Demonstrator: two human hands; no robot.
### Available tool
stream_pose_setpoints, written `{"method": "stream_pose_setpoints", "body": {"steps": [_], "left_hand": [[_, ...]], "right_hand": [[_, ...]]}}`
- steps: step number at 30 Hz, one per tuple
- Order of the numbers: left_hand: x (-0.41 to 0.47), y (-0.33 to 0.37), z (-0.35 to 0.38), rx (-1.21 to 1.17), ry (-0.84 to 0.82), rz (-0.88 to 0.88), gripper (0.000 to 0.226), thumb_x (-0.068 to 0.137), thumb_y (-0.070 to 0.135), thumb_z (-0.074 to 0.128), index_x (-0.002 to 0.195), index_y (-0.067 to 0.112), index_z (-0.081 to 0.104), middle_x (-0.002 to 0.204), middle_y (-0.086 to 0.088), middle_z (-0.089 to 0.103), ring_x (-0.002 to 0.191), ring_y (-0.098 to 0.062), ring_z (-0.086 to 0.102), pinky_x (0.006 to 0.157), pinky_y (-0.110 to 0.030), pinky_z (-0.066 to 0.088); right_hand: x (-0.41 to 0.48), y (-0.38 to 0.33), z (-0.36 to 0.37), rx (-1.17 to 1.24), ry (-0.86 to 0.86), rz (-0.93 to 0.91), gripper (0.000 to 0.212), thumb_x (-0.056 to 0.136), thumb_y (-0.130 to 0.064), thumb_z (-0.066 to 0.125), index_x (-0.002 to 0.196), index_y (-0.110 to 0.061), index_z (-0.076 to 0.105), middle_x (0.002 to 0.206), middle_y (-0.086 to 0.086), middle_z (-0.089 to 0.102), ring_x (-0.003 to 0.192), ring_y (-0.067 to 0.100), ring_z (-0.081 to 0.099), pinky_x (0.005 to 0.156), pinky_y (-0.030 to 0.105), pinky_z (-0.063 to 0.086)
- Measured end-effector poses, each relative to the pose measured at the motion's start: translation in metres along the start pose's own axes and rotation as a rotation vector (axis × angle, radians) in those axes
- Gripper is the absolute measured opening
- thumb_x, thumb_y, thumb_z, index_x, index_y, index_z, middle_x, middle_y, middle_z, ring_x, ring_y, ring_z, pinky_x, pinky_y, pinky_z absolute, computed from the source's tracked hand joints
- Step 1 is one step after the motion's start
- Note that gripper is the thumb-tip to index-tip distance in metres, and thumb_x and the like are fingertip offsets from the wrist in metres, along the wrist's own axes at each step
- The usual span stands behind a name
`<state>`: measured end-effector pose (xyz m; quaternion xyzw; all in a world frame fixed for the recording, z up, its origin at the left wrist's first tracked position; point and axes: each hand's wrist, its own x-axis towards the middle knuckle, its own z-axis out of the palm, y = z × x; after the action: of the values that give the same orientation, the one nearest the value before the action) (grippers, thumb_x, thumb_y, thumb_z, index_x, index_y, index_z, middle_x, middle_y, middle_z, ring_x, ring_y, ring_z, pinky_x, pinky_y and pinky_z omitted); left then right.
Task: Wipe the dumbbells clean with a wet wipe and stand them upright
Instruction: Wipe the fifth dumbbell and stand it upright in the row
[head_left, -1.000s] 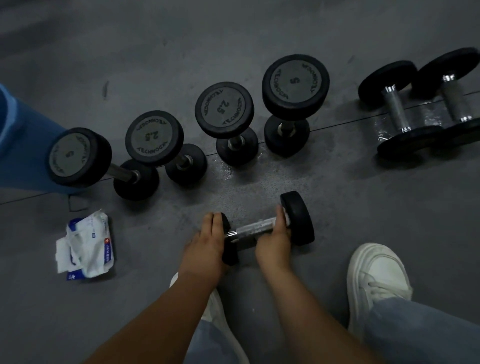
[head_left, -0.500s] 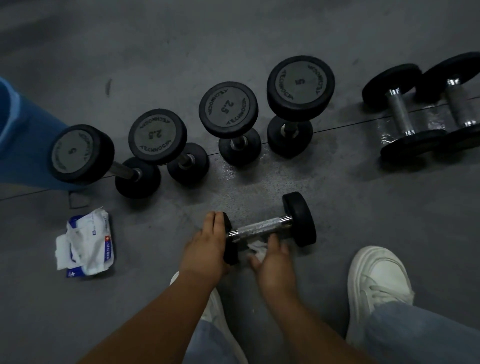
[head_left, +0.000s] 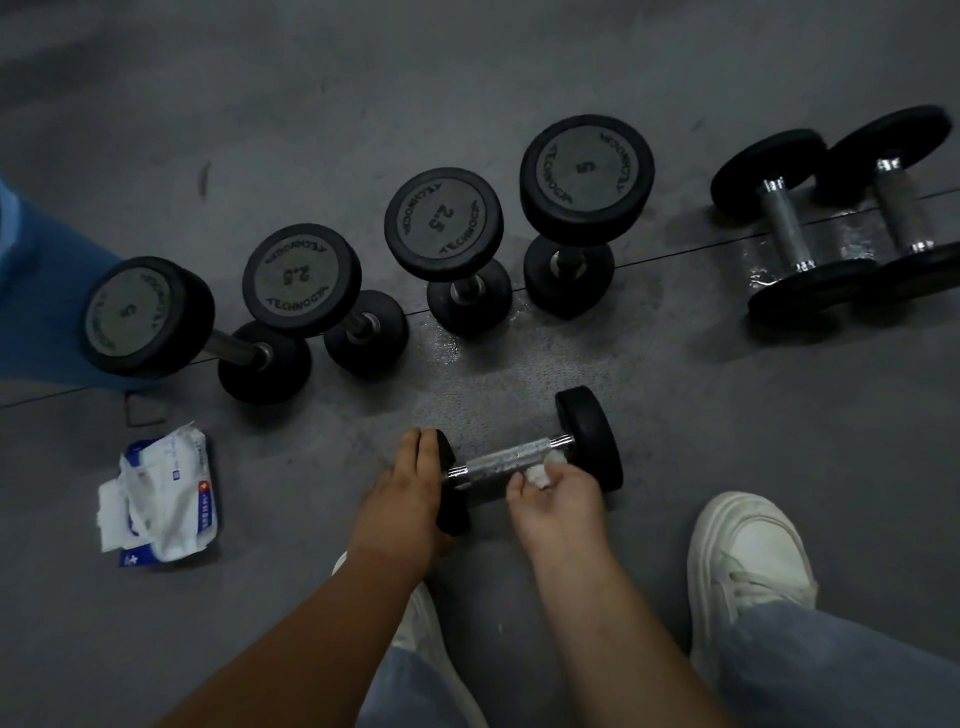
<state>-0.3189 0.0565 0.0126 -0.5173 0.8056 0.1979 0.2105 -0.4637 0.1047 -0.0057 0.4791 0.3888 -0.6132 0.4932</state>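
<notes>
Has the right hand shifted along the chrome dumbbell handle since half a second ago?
Yes. The right hand, holding the white wet wipe, has slid rightward toward the lying dumbbell's black rubber right head.

Grey rubber floor (head_left: 467, 78), blue object (head_left: 36, 312) at left edge, white sneaker (head_left: 743, 556) lower right

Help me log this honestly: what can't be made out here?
Head view only.
Left weight of the held dumbbell: mostly covered by the left hand.
Wet wipe: bunched inside the right hand, mostly hidden.
Far-right dumbbell: cut by the right edge.
Wipes pack print: too small, blurred.
</notes>
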Motion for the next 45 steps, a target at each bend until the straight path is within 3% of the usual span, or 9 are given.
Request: {"method": "stream_pose_setpoints", "body": {"steps": [4,8,14,16,19,23,31,38,45], "left_hand": [[0.002,-0.001,0.000,0.006,-0.009,-0.010,0.124,0.063,0.030,0.084,0.154,0.019,0.001,0.161,0.000,-0.002,0.124,-0.027,0.052,0.095,-0.036,0.048],[-0.001,-0.001,0.001,0.003,-0.002,0.000,0.123,0.063,0.031,0.084,0.154,0.018,0.003,0.161,0.000,-0.001,0.119,-0.027,0.055,0.091,-0.035,0.049],[-0.001,0.000,-0.001,0.002,-0.003,-0.011,0.122,0.063,0.031,0.084,0.153,0.019,0.002,0.160,0.002,0.000,0.118,-0.026,0.055,0.089,-0.036,0.049],[-0.002,0.001,-0.001,0.004,-0.003,0.000,0.120,0.064,0.030,0.083,0.153,0.019,0.004,0.159,0.001,0.002,0.117,-0.026,0.055,0.087,-0.036,0.049],[0.000,-0.001,-0.004,0.016,-0.002,0.013,0.118,0.064,0.032,0.084,0.151,0.018,0.007,0.158,0.000,0.006,0.115,-0.027,0.057,0.085,-0.036,0.049],[0.013,-0.004,-0.015,0.057,-0.063,0.067,0.115,0.063,0.035,0.086,0.149,0.016,0.012,0.154,-0.002,0.017,0.117,-0.028,0.055,0.089,-0.035,0.046],[0.074,-0.034,-0.050,-0.062,-0.331,0.186,0.111,0.049,0.047,0.093,0.138,0.016,0.032,0.134,-0.005,0.046,0.112,-0.021,0.055,0.091,-0.029,0.049],[0.026,-0.053,0.010,-0.727,0.056,0.148,0.122,0.059,0.028,0.094,0.154,0.018,0.019,0.155,0.002,0.025,0.140,-0.008,0.028,0.108,-0.007,0.020],[-0.013,-0.038,0.019,-0.611,0.240,0.167,0.099,0.061,0.041,0.089,0.142,0.020,0.036,0.146,0.008,0.030,0.127,-0.012,0.042,0.100,-0.031,0.044]], "right_hand": [[-0.005,0.003,-0.002,-0.076,0.006,-0.022,0.049,0.096,0.004,0.027,0.143,-0.005,0.040,0.151,0.014,0.037,0.145,0.024,0.027,0.119,0.038,0.019],[0.010,0.003,0.002,-0.093,0.065,-0.062,0.032,0.098,0.008,0.030,0.103,-0.009,0.057,0.109,0.011,0.058,0.123,0.022,0.051,0.117,0.037,0.026],[-0.020,0.015,-0.005,-0.234,-0.033,-0.260,0.038,0.097,0.004,0.040,0.129,-0.008,0.058,0.112,0.010,0.063,0.101,0.016,0.061,0.079,0.023,0.047],[-0.029,0.018,0.001,-0.571,-0.111,-0.487,0.032,0.094,0.004,0.048,0.117,-0.007,0.067,0.097,0.004,0.068,0.079,0.008,0.062,0.064,0.013,0.045],[-0.019,0.014,0.000,-1.519,-0.191,-1.101,0.039,0.092,0.001,0.046,0.126,-0.011,0.062,0.127,0.004,0.058,0.109,0.013,0.057,0.084,0.007,0.040],[0.008,0.025,-0.025,-2.213,-0.138,-1.407,0.062,0.088,-0.002,0.024,0.146,-0.009,0.041,0.155,0.006,0.034,0.146,0.030,0.025,0.098,0.038,0.050],[-0.001,0.018,0.001,-2.444,-0.478,-1.170,0.082,0.084,0.001,0.047,0.156,-0.015,0.010,0.163,0.003,-0.006,0.150,0.023,-0.011,0.117,0.035,0.027],[0.003,0.005,-0.005,-2.495,-0.515,-1.174,0.084,0.087,0.000,0.046,0.157,-0.021,0.004,0.162,-0.003,-0.015,0.150,0.019,-0.010,0.114,0.031,0.025],[0.000,0.005,-0.029,-2.509,-0.430,-1.195,0.079,0.090,0.005,0.041,0.157,-0.014,0.003,0.162,0.004,-0.018,0.149,0.021,-0.014,0.115,0.029,0.022]]}}
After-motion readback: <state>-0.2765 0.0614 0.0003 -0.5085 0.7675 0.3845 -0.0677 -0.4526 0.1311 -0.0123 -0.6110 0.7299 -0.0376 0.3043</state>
